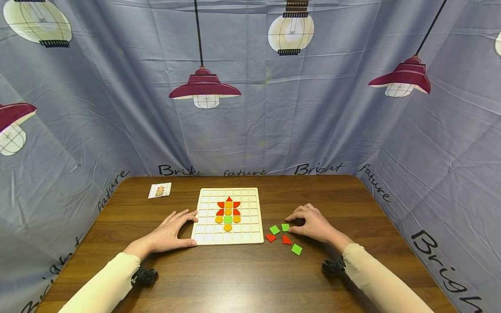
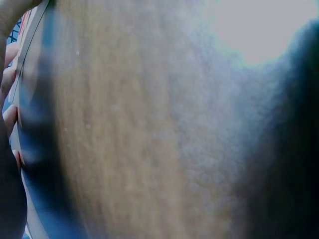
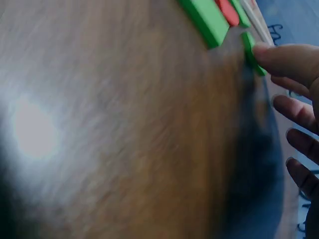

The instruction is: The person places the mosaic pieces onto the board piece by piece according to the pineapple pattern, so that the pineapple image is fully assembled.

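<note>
Across the brown surface (image 1: 235,282), the spread left hand (image 1: 169,231) touches a pale board (image 1: 248,232) along its left edge, while the right hand (image 1: 313,222) meets a green tile (image 1: 285,227), whether pinched I cannot tell.

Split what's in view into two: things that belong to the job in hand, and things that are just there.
Seemingly part of the job:
gridded board
shapes laid on it
three loose green squares
two loose red pieces
pattern card, probably the model

Just there:
lamp-print curtain
table
black wrist devices
</note>
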